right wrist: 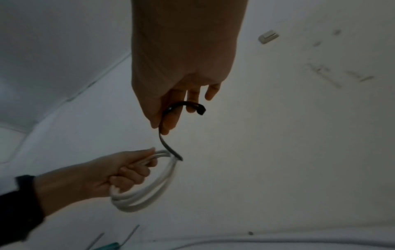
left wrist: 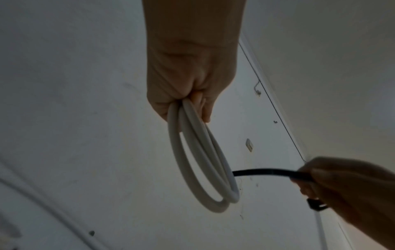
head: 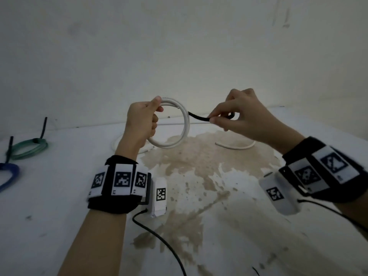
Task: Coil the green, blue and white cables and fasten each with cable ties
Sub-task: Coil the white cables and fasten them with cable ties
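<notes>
My left hand (head: 147,120) grips the coiled white cable (head: 184,124) upright above the table; the coil's loops (left wrist: 205,162) hang from my fist (left wrist: 188,94). My right hand (head: 235,114) pinches a black cable tie (head: 199,118) whose free end touches the coil's right side. In the right wrist view the black tie (right wrist: 165,142) curves from my fingers down to the white coil (right wrist: 147,196). A green coil (head: 29,148) and a blue coil (head: 10,174), each with a black tie on it, lie at the far left of the table.
The white table (head: 59,216) has a large brown stain (head: 199,176) in its middle. A loose length of white cable (head: 235,146) lies on the table behind my hands. A pale wall (head: 179,46) rises behind the table. Black sensor leads (head: 159,242) trail from my wrists.
</notes>
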